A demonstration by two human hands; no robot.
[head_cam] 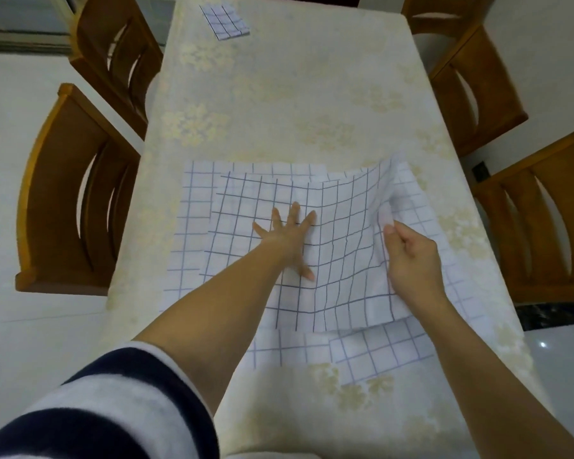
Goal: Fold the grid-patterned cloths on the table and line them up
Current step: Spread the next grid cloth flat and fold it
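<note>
Head view, looking down at a long desk (295, 94) with a pale floral surface and wooden chairs (77, 193) along both sides. On the near half of the desk, close to the person, lies a loose pile of white grid-patterned cloths (189, 226), overlapping one another. The top cloth (342, 260) is spread open, its grid lines darker than those beneath it.

The left hand (287, 236) lies palm down on the middle of the top cloth, its fingers (294, 212) straight and spread wide, pressing the fabric flat. The right hand (411, 260) holds the cloth's right edge, pinching it between thumb and fingers (391, 231). That side is raised off the pile in a soft billow. A dark and white striped sleeve (96, 409) covers the left upper arm.

At the far left corner of the desk sits one small folded cloth (225, 21), a neat square well apart from the pile.

The step in hand looks like the first fold of the top cloth, with the left hand acting as an anchor. The next move likely calls for carrying the pinched edge across to meet the left edge. The corners need to match, and the cloths underneath should not be dragged along.
</note>
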